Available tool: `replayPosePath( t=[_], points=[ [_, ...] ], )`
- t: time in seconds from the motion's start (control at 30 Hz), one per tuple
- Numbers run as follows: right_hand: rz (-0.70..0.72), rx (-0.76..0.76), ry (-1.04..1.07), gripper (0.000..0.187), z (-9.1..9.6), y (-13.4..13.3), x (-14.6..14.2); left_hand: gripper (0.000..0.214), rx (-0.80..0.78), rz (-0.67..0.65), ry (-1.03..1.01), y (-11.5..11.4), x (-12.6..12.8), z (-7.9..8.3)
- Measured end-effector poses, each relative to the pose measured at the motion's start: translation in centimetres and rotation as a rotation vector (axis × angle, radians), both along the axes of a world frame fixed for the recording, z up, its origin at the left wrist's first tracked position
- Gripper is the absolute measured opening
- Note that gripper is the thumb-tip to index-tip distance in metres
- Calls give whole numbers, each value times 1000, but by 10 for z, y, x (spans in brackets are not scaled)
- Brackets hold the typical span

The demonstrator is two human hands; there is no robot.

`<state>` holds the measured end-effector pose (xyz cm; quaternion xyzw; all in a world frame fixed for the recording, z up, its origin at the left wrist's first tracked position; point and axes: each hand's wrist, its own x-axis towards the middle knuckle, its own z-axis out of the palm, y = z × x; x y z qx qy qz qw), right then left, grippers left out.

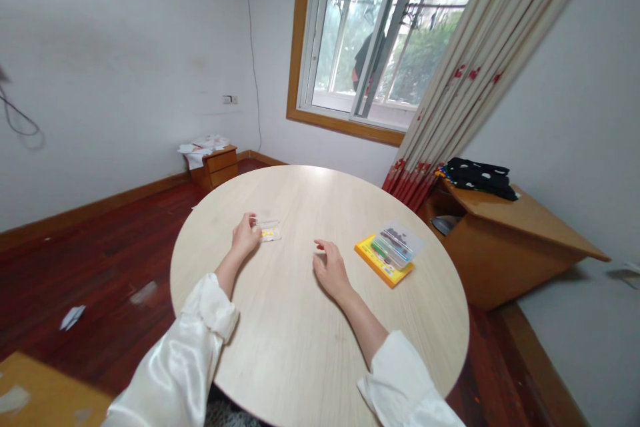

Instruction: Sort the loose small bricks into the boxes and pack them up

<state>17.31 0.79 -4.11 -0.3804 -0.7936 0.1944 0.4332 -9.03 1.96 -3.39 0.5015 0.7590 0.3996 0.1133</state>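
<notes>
My left hand (245, 238) is at the left part of the round table (290, 340), closed on the near-left edge of a small clear plastic box (273, 236). The box has a raised clear lid, and small yellow pieces lie inside it. My right hand (330, 270) rests over the middle of the table, its fingers loosely bent and apart, with nothing visible in them. To the right of that hand lies a yellow flat box (390, 276). On top of it sits a clear plastic case (393, 248) with dark, green and blue contents, its see-through lid open.
Against the right wall stands a wooden cabinet (525, 240) with folded black cloth (483, 177) on it. A small drawer unit (220, 165) bearing papers is in the far corner. A long curtain (465, 93) hangs by the window. A brown box top (47, 393) shows at lower left.
</notes>
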Motion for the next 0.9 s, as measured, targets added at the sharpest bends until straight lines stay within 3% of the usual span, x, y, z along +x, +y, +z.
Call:
replayPosePath(
  t=[0.17,0.33,0.57,0.8,0.9],
  points=[
    [84,-169,-26,94,-10,5,-3,38,-3,-227,55,-10,29,-5],
    [118,-281,10,119,-9,5,-6,38,-56,-307,106,-22,63,0],
    [197,-311,33,109,0,0,-6,48,-52,-415,-74,-33,91,7],
    [218,-424,280,93,2,-5,-9,57,-25,-621,-727,-35,85,13],
    [206,-447,343,81,2,-5,-10,50,-46,-655,-902,-35,81,16]
  ],
)
